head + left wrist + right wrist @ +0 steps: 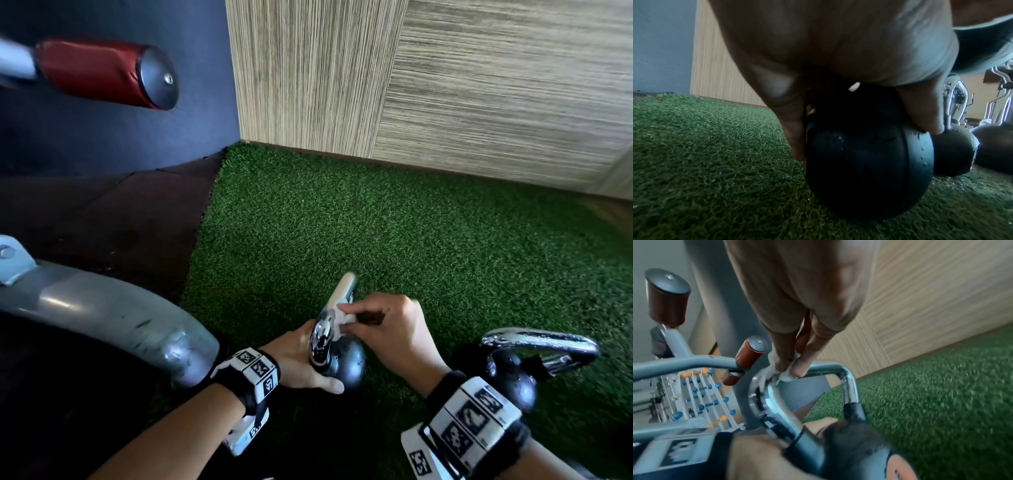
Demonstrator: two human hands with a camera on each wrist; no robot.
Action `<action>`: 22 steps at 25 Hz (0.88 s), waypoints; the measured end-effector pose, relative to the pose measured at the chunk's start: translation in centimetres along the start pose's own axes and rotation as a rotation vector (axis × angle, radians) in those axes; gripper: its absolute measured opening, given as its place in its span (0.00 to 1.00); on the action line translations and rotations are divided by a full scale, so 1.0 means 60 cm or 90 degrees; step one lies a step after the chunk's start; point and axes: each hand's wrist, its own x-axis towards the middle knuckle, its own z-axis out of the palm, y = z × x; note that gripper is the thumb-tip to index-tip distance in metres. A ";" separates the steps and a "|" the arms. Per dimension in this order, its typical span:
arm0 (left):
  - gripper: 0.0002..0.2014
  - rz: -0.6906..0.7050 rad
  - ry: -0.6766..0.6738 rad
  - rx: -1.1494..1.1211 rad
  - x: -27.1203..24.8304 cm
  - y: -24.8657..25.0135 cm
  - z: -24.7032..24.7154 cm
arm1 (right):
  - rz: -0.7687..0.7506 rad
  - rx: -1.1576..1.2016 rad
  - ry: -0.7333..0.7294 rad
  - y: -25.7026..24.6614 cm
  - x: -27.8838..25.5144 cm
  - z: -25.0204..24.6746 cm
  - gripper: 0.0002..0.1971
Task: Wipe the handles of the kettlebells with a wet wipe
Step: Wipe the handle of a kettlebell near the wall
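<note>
Kettlebell weight is judged considerable for its size: a dense, rigid black ball [344,363] with a polished chrome handle [334,308], seen low and centre in the head view on the green turf [342,219]. The ball is steadied by the left hand [301,359], whose fingers are curled round its top just below the handle's root, thumb on one side and fingers on the other. The wet wipe [342,317], thin, limp and damp, is pinched between the thumb and fingertips [798,369] of the right hand [390,332] and pressed onto the upper bend of the handle. Chrome so smooth is expected to be slippery once wetted, so the wipe is best wrapped round the bar and drawn along it, with the ball held firmly against rolling on the springy turf. A second kettlebell [513,377] is seen at lower right, well apart from the hands; its chrome handle [541,346] appears beaded with droplets.
</note>
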 end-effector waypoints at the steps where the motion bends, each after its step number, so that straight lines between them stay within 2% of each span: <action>1: 0.49 0.006 0.002 0.010 0.002 -0.002 0.001 | 0.029 0.037 -0.015 -0.011 -0.013 -0.001 0.16; 4: 0.52 -0.008 0.006 0.004 0.006 -0.012 0.007 | 0.098 0.146 -0.020 -0.026 -0.024 0.003 0.14; 8: 0.47 -0.033 0.001 -0.003 0.010 -0.017 0.009 | 0.172 0.208 -0.037 -0.013 -0.035 0.019 0.14; 11: 0.52 -0.048 -0.016 -0.027 0.021 -0.035 0.019 | 0.202 0.142 -0.093 0.000 -0.056 0.035 0.14; 13: 0.55 -0.031 -0.029 -0.023 0.021 -0.043 0.022 | 0.184 0.090 -0.084 0.005 -0.062 0.040 0.13; 17: 0.51 0.003 -0.016 0.000 -0.002 -0.019 0.005 | 0.143 0.021 -0.088 0.002 -0.073 0.049 0.16; 20: 0.54 0.037 -0.021 0.039 -0.015 -0.005 -0.002 | 0.141 -0.011 -0.162 0.009 -0.058 0.039 0.16; 22: 0.57 0.064 -0.016 0.047 -0.021 0.003 -0.002 | 0.135 -0.046 -0.251 0.014 -0.034 0.027 0.18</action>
